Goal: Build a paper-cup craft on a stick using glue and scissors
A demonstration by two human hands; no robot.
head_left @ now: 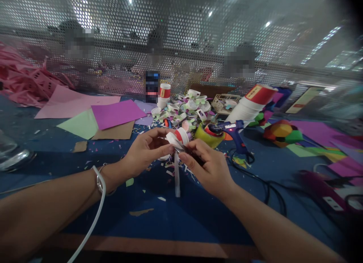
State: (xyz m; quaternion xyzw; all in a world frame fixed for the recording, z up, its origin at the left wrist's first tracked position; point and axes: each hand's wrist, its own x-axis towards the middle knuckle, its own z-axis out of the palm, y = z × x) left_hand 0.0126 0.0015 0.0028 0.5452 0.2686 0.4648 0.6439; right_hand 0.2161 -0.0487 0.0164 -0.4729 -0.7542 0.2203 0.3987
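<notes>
My left hand (147, 149) is closed around a small white paper cup with a red band (179, 136), held above the blue table (181, 214). My right hand (208, 166) is closed on scissors whose blades (181, 149) meet the cup's edge; the handles are hidden under my fingers. A narrow white paper strip (177, 178) hangs down from the cup between my hands. A bracelet and a white cable (99, 183) cross my left wrist.
A blue glue gun (231, 129) and its black cord (263, 183) lie right of my hands. Behind are cut cup pieces (187, 110), stacked cups (249, 102), coloured paper sheets (116, 113), a colourful paper ball (280, 133) and a perforated metal screen (181, 47).
</notes>
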